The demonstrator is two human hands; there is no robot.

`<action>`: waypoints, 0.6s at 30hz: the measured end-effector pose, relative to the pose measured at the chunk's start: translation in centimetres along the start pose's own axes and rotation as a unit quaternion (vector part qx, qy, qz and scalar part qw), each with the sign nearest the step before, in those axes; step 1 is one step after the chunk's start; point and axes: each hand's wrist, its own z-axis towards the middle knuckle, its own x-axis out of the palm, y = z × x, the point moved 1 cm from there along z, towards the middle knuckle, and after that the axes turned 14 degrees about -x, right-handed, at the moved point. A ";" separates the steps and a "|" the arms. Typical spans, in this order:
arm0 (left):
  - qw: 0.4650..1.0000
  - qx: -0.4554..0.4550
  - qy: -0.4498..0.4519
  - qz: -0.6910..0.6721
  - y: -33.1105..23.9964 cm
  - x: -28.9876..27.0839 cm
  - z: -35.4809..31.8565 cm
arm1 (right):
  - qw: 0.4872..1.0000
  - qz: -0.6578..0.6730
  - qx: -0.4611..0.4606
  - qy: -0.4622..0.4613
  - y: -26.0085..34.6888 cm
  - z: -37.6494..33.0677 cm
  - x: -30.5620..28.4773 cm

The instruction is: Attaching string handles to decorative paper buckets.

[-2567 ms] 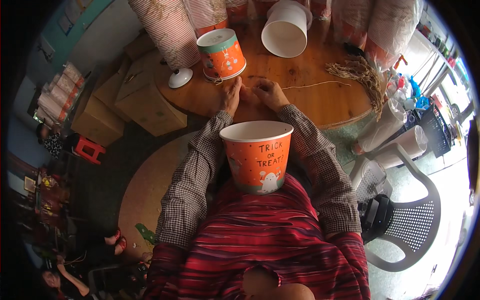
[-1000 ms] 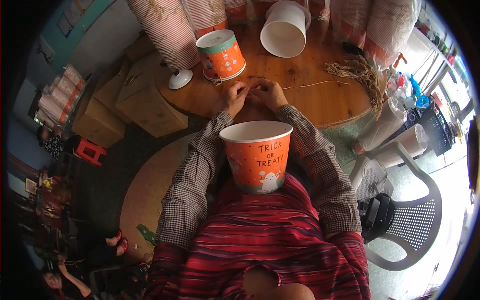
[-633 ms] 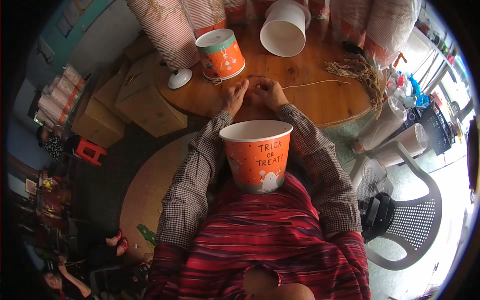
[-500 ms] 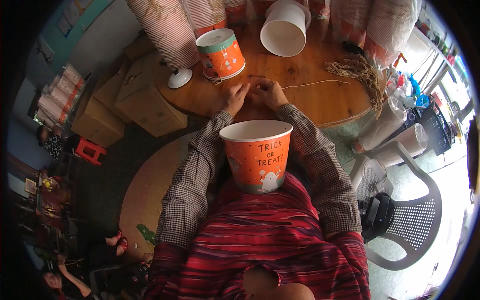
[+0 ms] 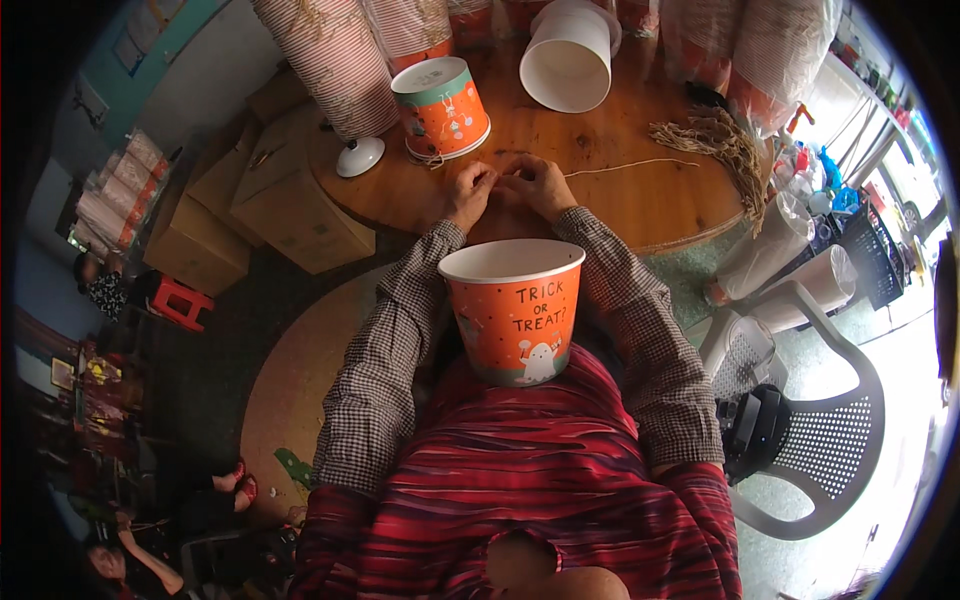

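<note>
cord [image 5: 640, 163] extends beside right hand [image 5: 537, 187]; left hand [image 5: 469, 195] adjacent. both curled; whether either grasps anything cannot be determined.

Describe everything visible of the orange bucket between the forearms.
The orange bucket looks like paperboard: round, tapering downward, with a white rim, pale interior, dark lettering, a white ghost and a grey-green band at the base. It stands upright, open end up, its base apparently resting on the red-striped clothing. Neither the left hand nor right hand touches it; sleeve contact is unclear.
</note>
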 end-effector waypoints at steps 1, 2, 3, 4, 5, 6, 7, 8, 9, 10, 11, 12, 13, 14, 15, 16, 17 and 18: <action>1.000 0.000 0.001 0.000 0.0 0.1 0.0 | 1.000 0.000 0.001 -0.001 0.0 0.0 -0.1; 1.000 -0.007 0.005 -0.004 0.0 0.1 0.0 | 1.000 -0.009 -0.001 0.002 -0.1 0.0 -0.1; 1.000 -0.014 0.008 -0.008 0.1 0.1 0.0 | 1.000 -0.018 -0.003 0.004 -0.1 0.0 -0.2; 1.000 -0.014 0.009 -0.008 0.1 0.1 0.0 | 1.000 -0.018 -0.002 0.004 -0.1 0.0 -0.2; 1.000 -0.007 0.003 0.001 0.2 0.1 0.1 | 1.000 -0.021 -0.002 0.001 -0.1 0.0 -0.2; 1.000 0.000 -0.004 0.010 0.3 0.1 0.2 | 1.000 -0.024 -0.002 -0.001 -0.1 0.0 -0.2; 1.000 0.000 -0.004 0.010 0.4 0.0 0.2 | 1.000 -0.023 -0.002 -0.001 0.0 0.1 -0.2; 1.000 0.003 -0.004 0.010 0.5 0.0 0.2 | 1.000 -0.028 0.004 0.002 0.0 0.1 -0.1; 1.000 0.006 -0.004 0.010 0.5 0.0 0.2 | 0.999 -0.033 0.010 0.004 0.1 0.1 -0.2; 1.000 0.006 -0.004 0.010 0.5 -0.1 0.1 | 0.999 -0.033 0.010 0.004 0.2 0.1 -0.2; 1.000 0.014 -0.013 0.022 0.4 -0.2 0.1 | 0.999 -0.034 0.008 0.001 0.4 0.0 -0.2; 0.999 0.023 -0.021 0.034 0.3 -0.2 0.1 | 0.999 -0.036 0.005 -0.002 0.4 0.0 -0.3; 0.999 0.023 -0.021 0.034 0.2 -0.2 0.1 | 0.999 -0.037 0.005 -0.002 0.4 0.0 -0.3; 1.000 0.003 -0.009 0.008 0.2 -0.2 0.1 | 0.999 -0.031 0.010 -0.003 0.4 0.0 -0.3; 1.000 -0.017 0.005 -0.018 -0.1 0.0 0.1 | 1.000 -0.025 0.016 -0.005 0.4 0.0 -0.4; 1.000 -0.017 0.006 -0.018 -0.5 0.1 0.0 | 1.000 -0.025 0.017 -0.006 0.4 0.0 -0.4; 1.000 -0.012 0.003 -0.015 -0.8 0.2 -0.2 | 0.999 -0.027 0.017 -0.009 0.4 -0.1 -0.5; 1.000 -0.007 -0.001 -0.011 -1.0 0.3 -0.3 | 0.999 -0.028 0.016 -0.011 0.5 -0.1 -0.5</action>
